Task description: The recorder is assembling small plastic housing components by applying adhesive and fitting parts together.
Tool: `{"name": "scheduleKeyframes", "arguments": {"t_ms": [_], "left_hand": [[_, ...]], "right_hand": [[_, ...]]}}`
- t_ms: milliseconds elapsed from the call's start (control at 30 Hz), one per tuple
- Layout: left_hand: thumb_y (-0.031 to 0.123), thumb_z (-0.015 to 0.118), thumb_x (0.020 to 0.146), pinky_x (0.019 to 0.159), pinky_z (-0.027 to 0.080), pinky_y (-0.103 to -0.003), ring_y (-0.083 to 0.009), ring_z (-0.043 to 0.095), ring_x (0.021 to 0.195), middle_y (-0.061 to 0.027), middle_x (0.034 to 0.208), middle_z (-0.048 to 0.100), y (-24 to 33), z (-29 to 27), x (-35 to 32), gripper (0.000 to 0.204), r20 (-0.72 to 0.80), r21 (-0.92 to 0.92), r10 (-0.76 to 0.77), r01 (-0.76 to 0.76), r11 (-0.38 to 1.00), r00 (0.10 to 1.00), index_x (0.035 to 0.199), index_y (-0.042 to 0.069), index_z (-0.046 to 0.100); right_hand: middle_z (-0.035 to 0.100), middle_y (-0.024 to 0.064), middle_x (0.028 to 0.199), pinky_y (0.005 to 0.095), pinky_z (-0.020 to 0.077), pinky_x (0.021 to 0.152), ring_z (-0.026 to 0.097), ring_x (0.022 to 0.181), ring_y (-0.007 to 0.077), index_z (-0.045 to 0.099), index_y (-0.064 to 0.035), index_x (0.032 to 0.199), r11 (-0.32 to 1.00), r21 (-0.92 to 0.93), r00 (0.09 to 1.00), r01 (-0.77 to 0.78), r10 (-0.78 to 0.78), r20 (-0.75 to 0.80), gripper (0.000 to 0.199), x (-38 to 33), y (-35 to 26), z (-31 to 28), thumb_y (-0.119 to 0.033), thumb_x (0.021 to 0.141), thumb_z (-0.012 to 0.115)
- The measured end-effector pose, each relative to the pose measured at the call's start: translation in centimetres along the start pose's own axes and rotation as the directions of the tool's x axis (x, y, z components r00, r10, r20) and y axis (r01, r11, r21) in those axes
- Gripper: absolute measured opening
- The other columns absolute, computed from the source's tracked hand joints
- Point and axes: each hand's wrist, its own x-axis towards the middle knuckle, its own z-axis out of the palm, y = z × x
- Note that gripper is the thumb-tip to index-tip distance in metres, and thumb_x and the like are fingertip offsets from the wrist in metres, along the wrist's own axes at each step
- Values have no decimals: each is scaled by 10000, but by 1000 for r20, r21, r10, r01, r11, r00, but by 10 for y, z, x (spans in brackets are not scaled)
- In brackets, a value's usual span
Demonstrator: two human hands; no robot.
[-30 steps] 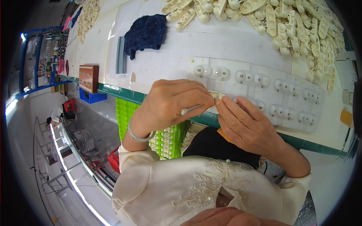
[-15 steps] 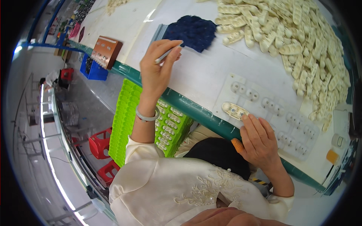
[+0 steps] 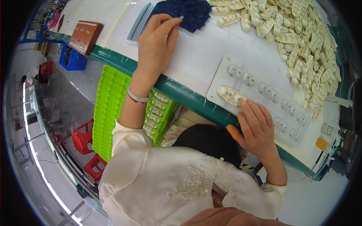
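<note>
My left hand (image 3: 156,43) is closed in a pinch around a thin pale stick-like tool (image 3: 181,17), most of it hidden by the fingers. Its tip is at the lower edge of a heap of small dark blue pieces (image 3: 188,13). My right hand (image 3: 256,128) wears an orange finger cover (image 3: 234,132) on the thumb. Its fingertips press the near end of a cream pod-shaped shell (image 3: 229,94), which has small blue spots inside. That shell lies on a translucent plate (image 3: 220,81) with several rows of raised round nubs.
Many cream shells (image 3: 298,41) are heaped at the far right. Ribbed grey-blue strips (image 3: 140,24) lie left of the blue heap. A brown block (image 3: 85,37) sits near the green table edge (image 3: 181,92). Bright green trays (image 3: 109,109), some holding pale pieces, stand below that edge.
The whole view has shifted, with the table moving up and left in it. My left hand has brought the tool's tip further into the blue heap. My right hand stays on the shell.
</note>
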Motion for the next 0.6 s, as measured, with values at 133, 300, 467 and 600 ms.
{"name": "scheduleKeyframes", "arguments": {"t_ms": [133,300,467,600], "left_hand": [[55,612,772,673,489,-337,-270,601,774,-84,934,593,-12,4,-4,131,73,136,-65,54,989,995,897,28,639],[83,639,757,713,481,-324,-265,584,825,-89,938,598,2,0,-5,163,83,113,64,-73,991,995,914,43,640],[200,733,650,773,442,-324,-231,526,922,-74,1027,594,74,-16,-42,296,173,-210,392,-356,911,903,933,132,678],[220,724,650,734,423,-305,-197,483,871,-44,1039,581,91,-4,-63,334,168,-199,440,-407,892,882,967,130,675]], "right_hand": [[556,83,1141,340,410,917,527,1081,194,542,-62,912,1000,-14,1000,-20,20,-13,142,5,-4,-2,-76,776,580],[554,76,1150,338,410,918,527,1085,187,541,-70,904,999,-44,1000,-27,27,3,134,3,-4,-1,-74,777,580],[551,76,1159,340,402,928,527,1089,190,542,-74,894,998,-59,1000,-14,16,27,123,2,-4,-3,-112,784,583],[550,78,1159,351,395,936,523,1097,194,549,-71,913,999,-39,999,-20,22,48,173,1,-4,-6,-185,790,593]]}}
